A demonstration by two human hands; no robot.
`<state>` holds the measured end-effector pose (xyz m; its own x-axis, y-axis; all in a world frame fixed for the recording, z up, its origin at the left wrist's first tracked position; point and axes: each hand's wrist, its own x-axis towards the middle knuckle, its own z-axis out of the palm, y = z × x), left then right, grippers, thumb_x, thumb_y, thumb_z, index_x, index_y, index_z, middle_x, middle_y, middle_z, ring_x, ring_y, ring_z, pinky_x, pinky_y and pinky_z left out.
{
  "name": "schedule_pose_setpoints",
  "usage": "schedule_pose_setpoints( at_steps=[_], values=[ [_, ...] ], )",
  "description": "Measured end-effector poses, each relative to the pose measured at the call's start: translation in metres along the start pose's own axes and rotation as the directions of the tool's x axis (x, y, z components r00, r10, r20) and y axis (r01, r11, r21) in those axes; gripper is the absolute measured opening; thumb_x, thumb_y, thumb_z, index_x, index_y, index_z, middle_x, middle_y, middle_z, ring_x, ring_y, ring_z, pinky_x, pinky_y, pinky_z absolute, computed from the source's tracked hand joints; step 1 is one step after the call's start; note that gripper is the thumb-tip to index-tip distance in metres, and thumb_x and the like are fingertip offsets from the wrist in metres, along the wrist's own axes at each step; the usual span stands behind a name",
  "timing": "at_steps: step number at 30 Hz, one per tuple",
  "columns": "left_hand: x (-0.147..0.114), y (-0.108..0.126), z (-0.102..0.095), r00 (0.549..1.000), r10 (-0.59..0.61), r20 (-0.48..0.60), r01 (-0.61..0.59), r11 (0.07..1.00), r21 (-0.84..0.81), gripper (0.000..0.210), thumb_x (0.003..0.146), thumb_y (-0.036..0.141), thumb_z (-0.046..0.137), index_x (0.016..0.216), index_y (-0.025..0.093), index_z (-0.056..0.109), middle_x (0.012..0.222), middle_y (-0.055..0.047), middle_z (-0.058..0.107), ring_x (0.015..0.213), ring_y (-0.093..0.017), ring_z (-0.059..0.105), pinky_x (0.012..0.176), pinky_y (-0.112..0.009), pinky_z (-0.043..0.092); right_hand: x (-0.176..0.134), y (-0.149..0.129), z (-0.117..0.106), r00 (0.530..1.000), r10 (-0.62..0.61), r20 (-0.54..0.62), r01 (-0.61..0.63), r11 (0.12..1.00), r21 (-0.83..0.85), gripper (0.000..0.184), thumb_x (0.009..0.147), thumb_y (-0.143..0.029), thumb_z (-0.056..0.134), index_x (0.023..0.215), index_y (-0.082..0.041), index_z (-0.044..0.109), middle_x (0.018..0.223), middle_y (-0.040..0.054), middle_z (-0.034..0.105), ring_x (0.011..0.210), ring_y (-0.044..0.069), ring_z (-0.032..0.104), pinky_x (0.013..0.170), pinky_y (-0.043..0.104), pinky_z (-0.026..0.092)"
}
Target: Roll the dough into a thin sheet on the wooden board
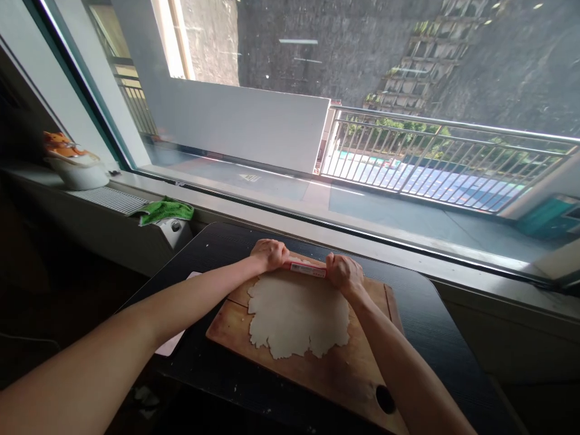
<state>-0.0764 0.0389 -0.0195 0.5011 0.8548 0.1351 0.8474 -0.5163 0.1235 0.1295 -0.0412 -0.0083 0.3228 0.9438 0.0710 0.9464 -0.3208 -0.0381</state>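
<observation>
A wide sheet of pale dough (296, 311) with ragged, cracked edges lies flat on a wooden cutting board (231, 323). Across its far edge rests a rolling pin (308, 269) with a red-and-white label around its middle. My left hand (270, 254) is closed around the pin's left end, and my right hand (345, 273) grips the right end. Both arms reach forward over the board. The pin's ends are hidden inside my fingers.
The board sits on a black table (435, 338). Under my left forearm lies a pale flat object (171, 343), partly hidden. Beyond the table are a windowsill (290, 220), a green cloth (167, 209) on a heater-like unit, and a white container (79, 171). Outside stands a metal railing (435, 160).
</observation>
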Motion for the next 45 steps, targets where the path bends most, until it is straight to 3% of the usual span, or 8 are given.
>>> schedule_pose_setpoints(
  at_steps=[5, 10, 16, 23, 31, 36, 41, 45],
  values=[
    [0.025, -0.006, 0.004, 0.999, -0.042, 0.014, 0.042, 0.999, 0.010, 0.042, 0.094, 0.033, 0.040, 0.087, 0.016, 0.078, 0.092, -0.012, 0.078, 0.093, -0.026, 0.073, 0.084, -0.033, 0.052, 0.024, -0.001, 0.001, 0.999, 0.006, 0.050, -0.007, 1.000, 0.000, 0.058, 0.102, -0.036, 0.026, 0.090, -0.017, 0.080, 0.095, 0.0135, 0.078, 0.092, 0.022, 0.071, 0.079, 0.028, 0.045],
    [0.024, -0.005, 0.005, 0.999, -0.046, -0.027, 0.047, 0.999, 0.023, 0.039, 0.095, 0.031, 0.041, 0.087, 0.014, 0.075, 0.093, -0.012, 0.077, 0.092, -0.026, 0.072, 0.082, -0.034, 0.052, 0.022, -0.002, 0.002, 1.000, 0.026, 0.009, -0.026, 1.000, 0.011, 0.053, 0.102, -0.034, 0.028, 0.093, -0.018, 0.078, 0.099, 0.0122, 0.077, 0.094, 0.020, 0.069, 0.080, 0.027, 0.044],
    [-0.004, -0.002, 0.012, 0.991, 0.034, -0.130, -0.027, 0.998, 0.054, 0.028, 0.094, 0.023, 0.044, 0.092, 0.014, 0.070, 0.101, -0.014, 0.071, 0.102, -0.028, 0.064, 0.090, -0.037, 0.048, -0.016, 0.000, 0.018, 0.972, -0.045, -0.231, 0.042, 0.999, -0.019, 0.036, 0.098, -0.026, 0.040, 0.090, -0.016, 0.074, 0.095, 0.0098, 0.075, 0.094, 0.020, 0.064, 0.079, 0.027, 0.038],
    [-0.039, -0.003, 0.015, 0.964, 0.114, -0.240, -0.093, 0.991, 0.097, 0.023, 0.096, 0.023, 0.044, 0.089, 0.015, 0.065, 0.097, -0.013, 0.068, 0.098, -0.028, 0.061, 0.086, -0.039, 0.047, -0.052, 0.004, 0.021, 0.930, -0.180, -0.321, 0.169, 0.984, -0.062, 0.032, 0.095, -0.021, 0.041, 0.085, -0.016, 0.071, 0.085, 0.0098, 0.071, 0.084, 0.020, 0.057, 0.075, 0.029, 0.035],
    [-0.086, 0.013, 0.003, 0.982, 0.171, -0.078, -0.176, 0.983, -0.062, 0.023, 0.093, 0.026, 0.049, 0.083, 0.017, 0.069, 0.087, -0.009, 0.073, 0.084, -0.024, 0.069, 0.078, -0.034, 0.052, -0.091, 0.032, 0.013, 0.918, -0.319, -0.237, 0.325, 0.946, -0.017, 0.033, 0.095, -0.023, 0.041, 0.074, -0.019, 0.066, 0.078, 0.0055, 0.070, 0.073, 0.016, 0.058, 0.071, 0.027, 0.036],
    [-0.051, 0.023, 0.011, 0.977, 0.207, -0.059, -0.211, 0.974, -0.078, 0.029, 0.094, 0.028, 0.047, 0.082, 0.015, 0.071, 0.086, -0.012, 0.075, 0.081, -0.025, 0.071, 0.080, -0.036, 0.053, -0.080, 0.046, 0.008, 0.935, -0.256, -0.246, 0.259, 0.966, -0.023, 0.032, 0.096, -0.024, 0.041, 0.077, -0.021, 0.066, 0.077, 0.0050, 0.070, 0.074, 0.016, 0.061, 0.068, 0.027, 0.036],
    [0.002, 0.031, 0.017, 0.985, 0.174, -0.019, -0.174, 0.984, -0.039, 0.031, 0.094, 0.028, 0.046, 0.089, 0.014, 0.073, 0.093, -0.013, 0.076, 0.089, -0.027, 0.072, 0.086, -0.037, 0.053, -0.039, 0.051, 0.006, 0.970, -0.148, -0.193, 0.139, 0.988, -0.060, 0.034, 0.097, -0.025, 0.040, 0.079, -0.021, 0.069, 0.078, 0.0055, 0.072, 0.076, 0.016, 0.062, 0.069, 0.026, 0.038],
    [0.027, 0.036, 0.014, 0.991, 0.137, 0.007, -0.137, 0.990, -0.013, 0.029, 0.094, 0.025, 0.047, 0.093, 0.013, 0.074, 0.098, -0.013, 0.076, 0.096, -0.027, 0.072, 0.089, -0.036, 0.052, -0.010, 0.052, 0.009, 0.980, -0.106, -0.169, 0.095, 0.993, -0.075, 0.036, 0.098, -0.025, 0.039, 0.083, -0.020, 0.071, 0.085, 0.0070, 0.074, 0.080, 0.017, 0.064, 0.073, 0.025, 0.041]
  ],
)
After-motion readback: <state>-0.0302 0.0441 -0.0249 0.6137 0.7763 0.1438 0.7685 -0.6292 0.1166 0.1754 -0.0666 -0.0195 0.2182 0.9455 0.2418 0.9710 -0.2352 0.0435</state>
